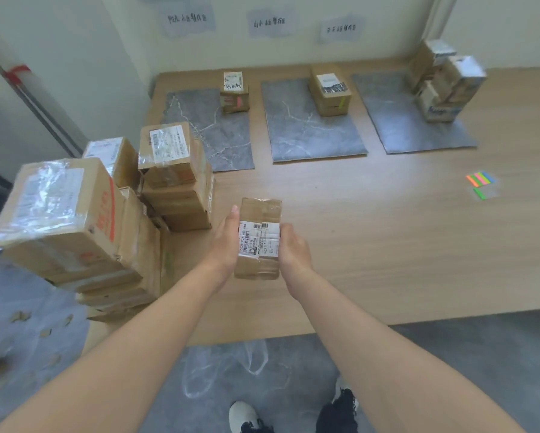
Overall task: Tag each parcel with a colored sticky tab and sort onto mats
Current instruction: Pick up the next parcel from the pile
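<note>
Between the hands (pixel 226 245), parcel (pixel 260 210), label (pixel 257 240) mostly illegible.

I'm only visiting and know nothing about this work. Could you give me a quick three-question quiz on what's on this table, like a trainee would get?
1. True or false: the left hand and the right hand both hold the small parcel.
2. Where do the coloured sticky tabs lie?
A) on the left mat
B) on the bare table, off to the right
C) on top of the parcel pile
3. Fill in: the stack of several parcels stands on the ____ mat.

Key: 1 true; 2 B; 3 the right mat.
</note>
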Action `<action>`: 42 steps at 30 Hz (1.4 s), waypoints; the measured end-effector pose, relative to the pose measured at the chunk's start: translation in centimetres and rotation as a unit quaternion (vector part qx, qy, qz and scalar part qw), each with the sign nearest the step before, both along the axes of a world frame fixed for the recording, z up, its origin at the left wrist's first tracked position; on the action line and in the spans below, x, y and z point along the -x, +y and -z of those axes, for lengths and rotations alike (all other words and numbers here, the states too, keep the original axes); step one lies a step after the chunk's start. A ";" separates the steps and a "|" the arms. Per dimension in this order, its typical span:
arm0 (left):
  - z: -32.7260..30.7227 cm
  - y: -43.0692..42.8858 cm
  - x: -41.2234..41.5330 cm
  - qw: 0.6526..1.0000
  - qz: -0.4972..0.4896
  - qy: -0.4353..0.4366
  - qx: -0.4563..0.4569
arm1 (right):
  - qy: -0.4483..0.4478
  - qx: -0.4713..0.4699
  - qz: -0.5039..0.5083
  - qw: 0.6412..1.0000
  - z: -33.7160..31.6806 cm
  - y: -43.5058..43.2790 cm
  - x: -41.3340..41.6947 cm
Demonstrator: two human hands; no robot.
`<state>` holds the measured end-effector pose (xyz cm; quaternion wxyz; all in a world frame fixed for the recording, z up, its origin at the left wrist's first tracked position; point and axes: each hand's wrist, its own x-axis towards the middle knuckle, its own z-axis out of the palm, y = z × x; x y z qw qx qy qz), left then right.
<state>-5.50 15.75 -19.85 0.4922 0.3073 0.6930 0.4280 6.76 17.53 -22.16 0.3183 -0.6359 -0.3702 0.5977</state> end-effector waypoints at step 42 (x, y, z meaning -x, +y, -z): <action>3.5 9.9 -23.0 0.990 -0.031 -0.122 0.063 | -0.065 0.011 0.040 0.997 4.6 9.9 -23.4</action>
